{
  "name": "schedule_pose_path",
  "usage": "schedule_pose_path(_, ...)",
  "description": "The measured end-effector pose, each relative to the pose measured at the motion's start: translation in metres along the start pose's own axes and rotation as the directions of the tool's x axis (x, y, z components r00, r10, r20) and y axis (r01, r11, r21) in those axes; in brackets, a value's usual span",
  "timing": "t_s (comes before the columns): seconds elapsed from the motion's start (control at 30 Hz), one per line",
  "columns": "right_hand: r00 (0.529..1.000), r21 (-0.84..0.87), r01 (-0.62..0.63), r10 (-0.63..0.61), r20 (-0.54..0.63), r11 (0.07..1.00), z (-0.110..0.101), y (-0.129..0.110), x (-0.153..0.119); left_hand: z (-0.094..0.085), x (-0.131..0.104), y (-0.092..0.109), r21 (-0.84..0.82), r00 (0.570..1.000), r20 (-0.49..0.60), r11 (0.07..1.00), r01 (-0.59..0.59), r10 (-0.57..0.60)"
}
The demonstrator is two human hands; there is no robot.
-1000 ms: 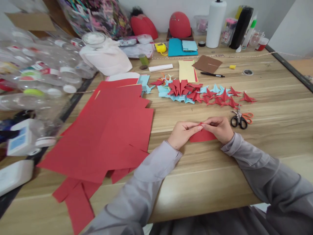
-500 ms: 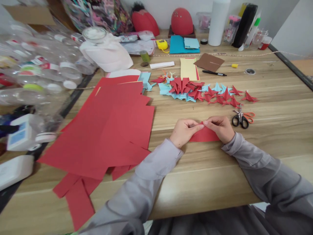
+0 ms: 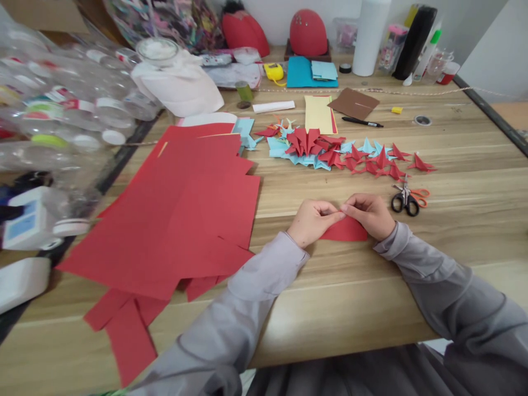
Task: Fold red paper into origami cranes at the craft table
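Note:
A small piece of red paper [image 3: 345, 229] is pinched along its upper edge between my two hands, low over the wooden table. My left hand [image 3: 312, 221] grips it from the left, thumb and fingers pressed together. From the right, my right hand [image 3: 370, 214] pinches the same edge, its fingertips touching those of my left hand. Folded red paper cranes [image 3: 381, 159] and light blue folded pieces [image 3: 305, 160] lie beyond my hands. Scissors with black and orange handles [image 3: 406, 201] rest to the right of my right hand.
Large red sheets [image 3: 177, 214] cover the table's left part. Clear plastic bottles [image 3: 78, 110] crowd the far left. Farther back are yellow paper [image 3: 319, 115], a brown sheet [image 3: 353, 104], a black pen [image 3: 362, 122], a tape measure [image 3: 274, 71] and a white bottle [image 3: 370, 38].
The lower edge of the red paper has shifted slightly and looks more curved. Both hands keep their pinch, with only small finger movement. The view has shifted a little.

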State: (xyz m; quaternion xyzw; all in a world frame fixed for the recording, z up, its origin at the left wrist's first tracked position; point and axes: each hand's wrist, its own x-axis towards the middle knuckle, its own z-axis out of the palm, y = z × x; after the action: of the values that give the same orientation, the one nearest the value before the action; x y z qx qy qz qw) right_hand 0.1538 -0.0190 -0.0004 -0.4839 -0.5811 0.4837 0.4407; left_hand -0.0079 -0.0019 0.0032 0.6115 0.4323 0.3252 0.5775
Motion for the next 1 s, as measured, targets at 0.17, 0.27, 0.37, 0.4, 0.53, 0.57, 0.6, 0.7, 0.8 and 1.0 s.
schedule_pose_path(0.17, 1.000, -0.013, 0.017, -0.017, 0.023, 1.000, -0.0005, -0.0003, -0.0003, 0.0012, 0.0005, 0.0013, 0.005, 1.000, 0.017, 1.000, 0.015, -0.015)
schedule_pose_path(0.27, 1.000, -0.031, 0.025, -0.024, 0.012, 0.999, -0.0008, 0.0000, -0.0003, 0.0014, 0.0009, 0.0018, -0.010, 0.999, 0.028, 1.000, 0.022, -0.022)
schedule_pose_path(0.37, 0.999, -0.034, 0.033, -0.034, -0.021, 0.999, -0.0013, 0.0006, 0.0001, 0.0001, 0.0012, 0.0018, -0.040, 0.999, 0.047, 0.999, 0.031, -0.029)
schedule_pose_path(0.4, 0.999, -0.029, 0.035, -0.036, -0.031, 0.999, -0.0015, 0.0008, 0.0003, -0.0005, 0.0013, 0.0016, -0.047, 0.998, 0.052, 0.998, 0.033, -0.031)
schedule_pose_path(0.53, 0.998, -0.022, 0.030, -0.031, -0.051, 0.999, -0.0011, 0.0014, 0.0004, -0.0026, 0.0021, 0.0002, -0.045, 0.997, 0.063, 0.998, 0.050, -0.047)
schedule_pose_path(0.57, 0.998, -0.025, 0.027, -0.028, -0.054, 0.999, -0.0007, 0.0015, 0.0002, -0.0030, 0.0024, -0.0002, -0.040, 0.997, 0.065, 0.998, 0.055, -0.052)
schedule_pose_path(0.6, 0.998, -0.029, 0.023, -0.024, -0.060, 0.999, 0.0000, 0.0016, 0.0000, -0.0033, 0.0027, -0.0007, -0.037, 0.996, 0.066, 0.998, 0.058, -0.056)
schedule_pose_path(0.7, 0.996, -0.048, 0.018, -0.023, -0.089, 0.999, 0.0020, 0.0020, -0.0009, -0.0041, 0.0036, -0.0023, -0.044, 0.995, 0.077, 0.997, 0.070, -0.066)
schedule_pose_path(0.8, 0.994, -0.061, 0.023, -0.030, -0.104, 0.998, 0.0030, 0.0026, -0.0012, -0.0048, 0.0043, -0.0037, -0.058, 0.994, 0.084, 0.995, 0.082, -0.077)
schedule_pose_path(1.0, 0.996, -0.074, 0.018, -0.024, -0.082, 0.997, 0.0018, 0.0043, -0.0017, -0.0043, 0.0032, -0.0006, -0.055, 0.994, 0.075, 0.995, 0.089, -0.084)
